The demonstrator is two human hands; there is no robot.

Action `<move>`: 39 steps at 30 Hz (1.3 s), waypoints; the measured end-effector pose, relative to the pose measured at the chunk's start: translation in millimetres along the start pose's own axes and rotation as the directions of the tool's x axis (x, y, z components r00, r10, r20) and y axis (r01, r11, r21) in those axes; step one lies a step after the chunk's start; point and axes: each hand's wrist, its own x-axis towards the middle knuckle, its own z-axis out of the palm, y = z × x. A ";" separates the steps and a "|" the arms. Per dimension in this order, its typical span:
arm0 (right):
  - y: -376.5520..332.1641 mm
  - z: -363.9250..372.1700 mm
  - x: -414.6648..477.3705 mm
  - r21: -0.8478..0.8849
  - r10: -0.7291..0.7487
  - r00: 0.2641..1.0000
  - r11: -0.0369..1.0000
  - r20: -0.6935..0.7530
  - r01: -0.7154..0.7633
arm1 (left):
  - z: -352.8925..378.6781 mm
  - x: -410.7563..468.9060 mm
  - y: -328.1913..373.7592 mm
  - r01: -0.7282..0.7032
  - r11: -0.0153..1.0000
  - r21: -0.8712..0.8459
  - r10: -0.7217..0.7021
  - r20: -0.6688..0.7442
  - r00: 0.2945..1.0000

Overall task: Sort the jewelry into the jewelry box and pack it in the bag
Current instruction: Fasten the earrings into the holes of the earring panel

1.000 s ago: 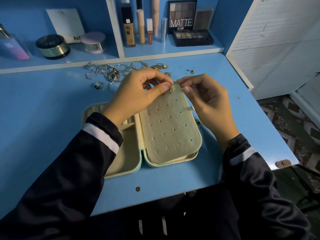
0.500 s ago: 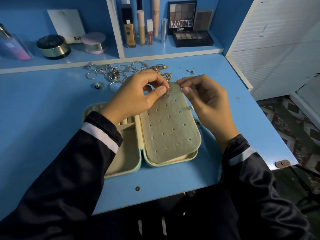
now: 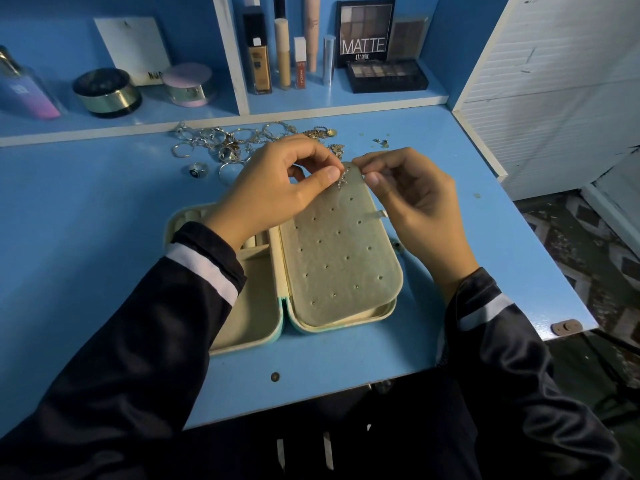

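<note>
An open beige jewelry box [image 3: 304, 327] lies on the blue desk, its perforated earring panel [image 3: 341, 258] on the right half. My left hand [image 3: 273, 192] pinches a small sparkly earring [image 3: 343, 178] at the panel's top edge. My right hand [image 3: 412, 199] pinches the panel's top right corner beside it. A pile of silver and gold rings and chains [image 3: 239, 143] lies behind my hands. No bag is in view.
A shelf at the back holds a purple bottle [image 3: 24, 91], two round jars [image 3: 107, 93], foundation and lipstick tubes [image 3: 280, 53] and eyeshadow palettes [image 3: 384, 74]. A white panel [image 3: 554, 81] bounds the desk on the right. The desk's edge [image 3: 568, 306] drops to the floor.
My left hand has shifted slightly, and the earring now hangs lower against the panel's top. My right hand keeps its pinch at the corner.
</note>
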 end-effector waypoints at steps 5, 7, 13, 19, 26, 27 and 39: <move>0.3 0.9 -1.1 0.024 0.011 1.000 1.000 0.004 -0.011 | 2.1 -0.8 -0.5 -0.004 1.000 -0.018 0.003 -0.053 0.999; -0.6 1.1 -1.3 0.033 0.020 1.000 0.999 -0.001 -0.020 | 3.4 -2.1 0.6 -0.004 0.999 -0.043 0.001 -0.070 0.998; -8.0 2.7 -0.9 0.108 0.038 0.999 0.993 0.006 -0.039 | 5.6 -6.7 7.7 0.032 0.995 -0.097 -0.041 -0.099 0.994; -9.5 1.6 0.9 0.111 0.072 0.997 0.991 -0.022 -0.069 | 3.1 -8.1 13.6 0.046 0.989 -0.139 -0.060 -0.094 0.994; -14.6 5.9 2.4 0.155 0.148 0.987 0.979 -0.069 -0.136 | -5.0 -12.4 16.4 -0.006 0.984 -0.177 -0.014 -0.116 0.993; -15.7 7.6 2.9 0.184 0.164 0.984 0.972 -0.072 -0.149 | -7.1 -13.3 16.0 -0.018 0.983 -0.181 -0.005 -0.125 0.992; -27.1 31.7 15.0 0.458 0.238 0.971 0.861 0.028 -0.224 | -27.6 -25.0 8.1 -0.057 0.943 -0.329 -0.011 -0.201 0.980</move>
